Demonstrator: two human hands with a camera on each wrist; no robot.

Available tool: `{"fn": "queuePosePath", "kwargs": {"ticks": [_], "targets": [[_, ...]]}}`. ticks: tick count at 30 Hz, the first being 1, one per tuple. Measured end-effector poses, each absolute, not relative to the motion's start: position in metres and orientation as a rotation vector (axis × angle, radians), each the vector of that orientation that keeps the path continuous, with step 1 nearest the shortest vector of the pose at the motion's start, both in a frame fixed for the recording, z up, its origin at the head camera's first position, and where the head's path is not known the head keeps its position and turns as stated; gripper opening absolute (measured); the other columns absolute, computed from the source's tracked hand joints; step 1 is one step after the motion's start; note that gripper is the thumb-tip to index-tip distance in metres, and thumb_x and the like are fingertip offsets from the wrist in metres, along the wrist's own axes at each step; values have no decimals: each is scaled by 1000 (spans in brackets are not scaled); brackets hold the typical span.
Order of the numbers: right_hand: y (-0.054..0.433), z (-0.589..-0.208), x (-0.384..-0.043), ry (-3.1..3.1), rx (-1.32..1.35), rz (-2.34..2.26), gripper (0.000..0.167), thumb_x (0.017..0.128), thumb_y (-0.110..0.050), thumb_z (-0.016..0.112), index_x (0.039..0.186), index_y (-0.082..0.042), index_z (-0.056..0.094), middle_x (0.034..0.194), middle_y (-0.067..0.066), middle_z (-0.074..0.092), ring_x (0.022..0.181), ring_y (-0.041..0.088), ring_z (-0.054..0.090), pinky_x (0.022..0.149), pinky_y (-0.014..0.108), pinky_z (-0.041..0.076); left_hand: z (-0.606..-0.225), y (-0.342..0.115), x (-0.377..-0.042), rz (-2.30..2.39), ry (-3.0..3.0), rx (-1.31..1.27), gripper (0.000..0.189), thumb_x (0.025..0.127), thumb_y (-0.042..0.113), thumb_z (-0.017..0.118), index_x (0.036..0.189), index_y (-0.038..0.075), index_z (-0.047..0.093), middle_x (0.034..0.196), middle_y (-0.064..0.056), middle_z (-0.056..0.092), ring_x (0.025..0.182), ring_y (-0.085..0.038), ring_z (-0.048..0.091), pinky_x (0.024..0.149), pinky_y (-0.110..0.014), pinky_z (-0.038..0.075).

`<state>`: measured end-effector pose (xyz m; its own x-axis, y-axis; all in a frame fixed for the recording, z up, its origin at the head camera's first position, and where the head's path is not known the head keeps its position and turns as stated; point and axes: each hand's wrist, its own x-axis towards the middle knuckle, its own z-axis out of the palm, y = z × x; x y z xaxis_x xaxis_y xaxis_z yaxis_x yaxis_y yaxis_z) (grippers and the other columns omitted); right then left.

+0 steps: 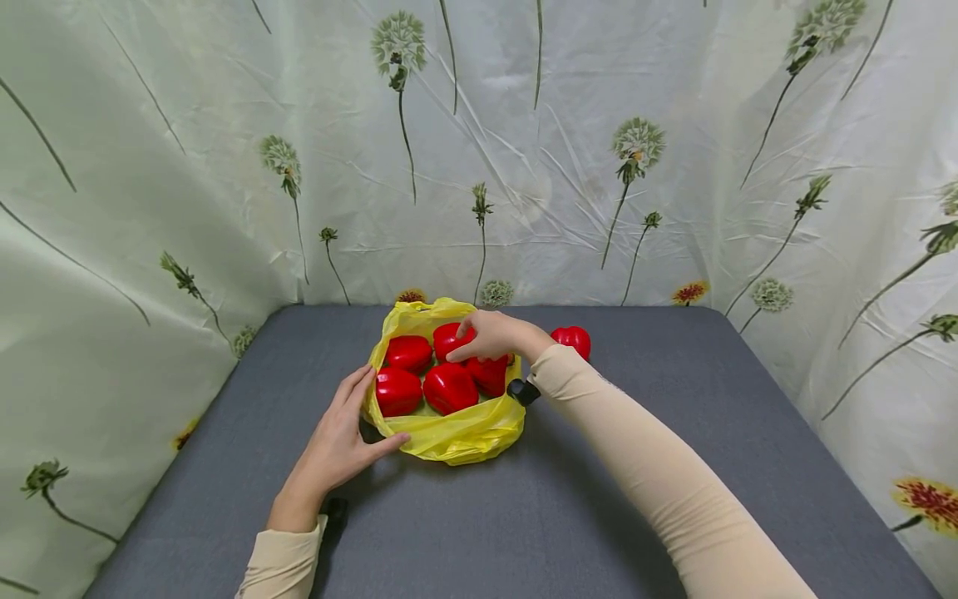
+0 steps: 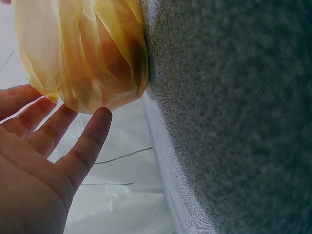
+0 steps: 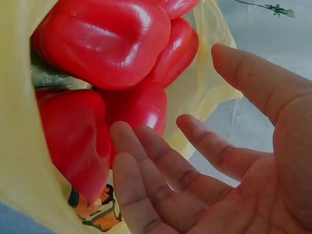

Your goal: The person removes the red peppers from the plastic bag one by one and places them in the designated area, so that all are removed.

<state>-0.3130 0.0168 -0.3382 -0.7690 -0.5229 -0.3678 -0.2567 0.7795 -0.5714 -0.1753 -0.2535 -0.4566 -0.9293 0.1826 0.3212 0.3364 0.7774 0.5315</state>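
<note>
A yellow plastic bag (image 1: pixel 456 441) stands wide-mouthed on the table with several red bell peppers (image 1: pixel 451 388) inside. My left hand (image 1: pixel 340 441) is at the bag's left side, its fingers extended against the plastic and its thumb at the front rim. In the left wrist view those fingertips meet the thin bag wall (image 2: pixel 102 58). Over the bag's right part reaches my right hand (image 1: pixel 490 334), fingers loosely spread just above the peppers. The right wrist view has this hand (image 3: pixel 234 161) with nothing in its grasp, fingertips near a red pepper (image 3: pixel 141 105).
Another red bell pepper (image 1: pixel 572 339) lies on the grey table (image 1: pixel 636 416) to the right of the bag, partly behind my right forearm. A pale curtain with dandelion print (image 1: pixel 524 166) hangs along the table's back and sides.
</note>
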Motion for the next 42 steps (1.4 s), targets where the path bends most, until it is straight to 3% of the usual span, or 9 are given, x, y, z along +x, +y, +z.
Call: {"fn": "queuePosePath", "kwargs": {"ticks": [9, 19, 26, 32, 42], "targets": [[6, -344, -311, 2432, -612, -634, 54, 99, -37, 78, 140, -5, 62, 112, 13, 75, 90, 22, 70, 72, 25, 54, -457, -253, -176, -865, -2699, -429, 111, 80, 40, 96, 164, -2, 37, 170, -19, 35, 154, -41, 40, 120, -66, 42], [-2, -351, -309, 2412, -600, -626, 54, 98, -37, 80, 138, -5, 63, 131, 10, 68, 103, 26, 74, 96, 38, 63, -457, -254, -177, -831, -2679, -472, 106, 80, 39, 96, 161, -3, 42, 171, -18, 36, 154, -42, 39, 121, -67, 41], [-7, -352, -310, 2422, -597, -586, 54, 97, -38, 81, 137, -7, 64, 132, 9, 67, 98, 20, 70, 89, 31, 61, -458, -254, -177, -831, -2680, -478, 103, 81, 38, 95, 160, -2, 44, 170, -19, 36, 154, -43, 39, 120, -68, 42], [-11, -355, -310, 2434, -616, -520, 57, 97, -38, 81, 140, -7, 64, 130, 8, 67, 96, 18, 65, 90, 31, 60, -458, -254, -176, -839, -2682, -473, 101, 81, 37, 95, 160, -2, 45, 170, -19, 36, 154, -43, 39, 119, -68, 43], [-19, -358, -309, 2477, -666, -401, 51, 94, -40, 84, 131, -7, 71, 119, 5, 72, 91, 14, 63, 80, 26, 53, -458, -254, -175, -850, -2691, -461, 101, 81, 37, 95, 160, -3, 45, 170, -20, 37, 154, -43, 39, 119, -67, 42]]}}
